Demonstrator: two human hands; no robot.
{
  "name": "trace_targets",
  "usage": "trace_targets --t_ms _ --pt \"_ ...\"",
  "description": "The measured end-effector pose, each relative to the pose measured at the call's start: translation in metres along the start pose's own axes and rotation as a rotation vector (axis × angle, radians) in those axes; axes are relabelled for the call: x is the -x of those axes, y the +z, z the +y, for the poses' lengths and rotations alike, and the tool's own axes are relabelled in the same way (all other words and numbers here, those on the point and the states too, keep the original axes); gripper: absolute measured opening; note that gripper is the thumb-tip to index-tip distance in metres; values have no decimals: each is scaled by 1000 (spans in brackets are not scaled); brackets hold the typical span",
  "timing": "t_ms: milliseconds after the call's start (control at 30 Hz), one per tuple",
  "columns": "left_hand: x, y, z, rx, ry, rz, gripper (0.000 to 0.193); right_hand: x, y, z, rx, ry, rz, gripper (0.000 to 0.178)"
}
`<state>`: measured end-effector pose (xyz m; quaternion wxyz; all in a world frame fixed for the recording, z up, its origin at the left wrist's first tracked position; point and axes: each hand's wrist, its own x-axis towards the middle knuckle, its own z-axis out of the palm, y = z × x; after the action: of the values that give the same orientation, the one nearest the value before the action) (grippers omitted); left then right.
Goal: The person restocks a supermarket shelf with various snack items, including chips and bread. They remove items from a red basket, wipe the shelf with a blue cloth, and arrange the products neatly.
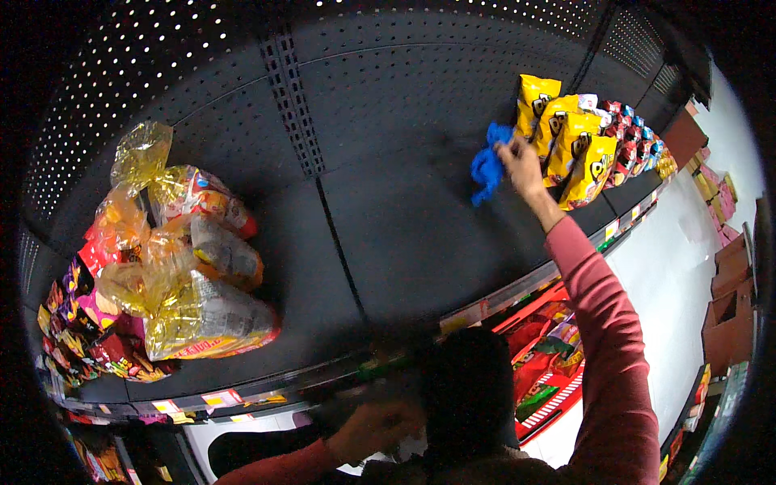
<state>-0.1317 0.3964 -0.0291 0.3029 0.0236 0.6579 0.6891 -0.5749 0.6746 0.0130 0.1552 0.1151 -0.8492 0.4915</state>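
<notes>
My right hand (pixel 522 166) is reached out over the dark shelf (pixel 388 234), its fingers closed on a crumpled blue cloth (pixel 487 168). Just right of it, yellow snack bags (pixel 594 174) stand in a row, close to my fingers. Low in the picture and near my body, my left hand (pixel 380 428) is in shadow. Its fingers look curled, and a pale greyish thing shows beside them; what it is cannot be made out.
Clear and yellow-tinted bags of snacks (pixel 214 315) stand at the left, beside darker packets (pixel 89 323). Red and blue packets (pixel 634 137) sit beyond the yellow bags. Below the shelf edge, a red basket (pixel 554 408) holds packets. Brown cartons (pixel 727 323) line the aisle.
</notes>
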Motion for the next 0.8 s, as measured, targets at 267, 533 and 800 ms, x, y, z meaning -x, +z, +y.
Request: trace_targets --t_ms 267,533,800 --pt "-7 -11 32 -125 -335 -23 29 -190 -46 -101 136 -408 622 62" --pt "9 -17 -27 13 -118 -16 32 -182 22 -21 104 -206 551 52" --pt "-28 -46 -36 303 -664 -406 65 -107 94 35 -440 549 299 38"
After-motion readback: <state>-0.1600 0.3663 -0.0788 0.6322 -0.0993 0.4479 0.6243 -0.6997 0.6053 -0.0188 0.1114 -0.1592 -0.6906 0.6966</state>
